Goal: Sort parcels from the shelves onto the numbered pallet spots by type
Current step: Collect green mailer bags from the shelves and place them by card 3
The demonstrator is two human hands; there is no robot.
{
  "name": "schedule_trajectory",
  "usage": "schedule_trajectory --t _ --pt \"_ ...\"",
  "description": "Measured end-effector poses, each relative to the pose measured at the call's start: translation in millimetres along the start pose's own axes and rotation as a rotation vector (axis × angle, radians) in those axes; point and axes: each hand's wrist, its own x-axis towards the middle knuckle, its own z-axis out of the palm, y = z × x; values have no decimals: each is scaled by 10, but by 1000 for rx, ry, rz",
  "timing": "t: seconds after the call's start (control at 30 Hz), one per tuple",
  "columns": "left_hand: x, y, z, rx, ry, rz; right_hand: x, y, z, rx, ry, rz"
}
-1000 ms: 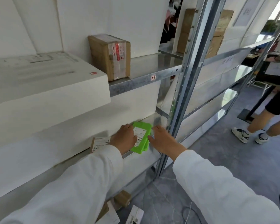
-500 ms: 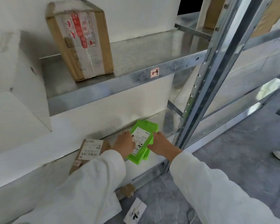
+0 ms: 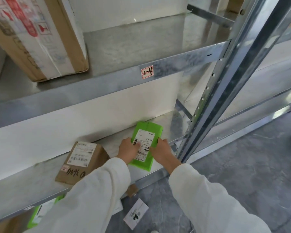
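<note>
Head view showed both hands on the flat bright green plastic mailer bag (image 3: 149, 130) with a white shipping label. It lay at the right end of the middle galvanised steel shelf (image 3: 158, 175), near the front edge. The left hand (image 3: 129, 149) held its left edge, curled fingers reaching onto the label. The right hand (image 3: 161, 150) gripped the right edge, fingers curled around it. I judged that the smooth bag could slip from such edge grips when lifted, or catch on the grey perforated steel upright (image 3: 225, 91) just beside the right hand. The left sleeve passed close to the small brown cardboard box with handwriting (image 3: 81, 163) on the same shelf and could push it off. On the shelf above stood one large taped brown carton (image 3: 37, 36); below, another green bag (image 3: 39, 212) was partly visible
</note>
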Motion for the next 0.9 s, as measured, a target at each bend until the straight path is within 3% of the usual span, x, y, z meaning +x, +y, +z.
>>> schedule_trajectory --t 0.17,0.4,0.77,0.9 --pt "132 -194 165 -400 110 -232 -1 101 39 128 45 -25" --pt "-439 -83 166 -741 134 -281 -210 145 -17 296 19 -53" --pt "-1604 63 -342 -743 223 58 -1190 72 -163 463 125 -240" --pt "-2125 -207 -558 -832 285 68 -1718 -112 -22 415 151 -389"
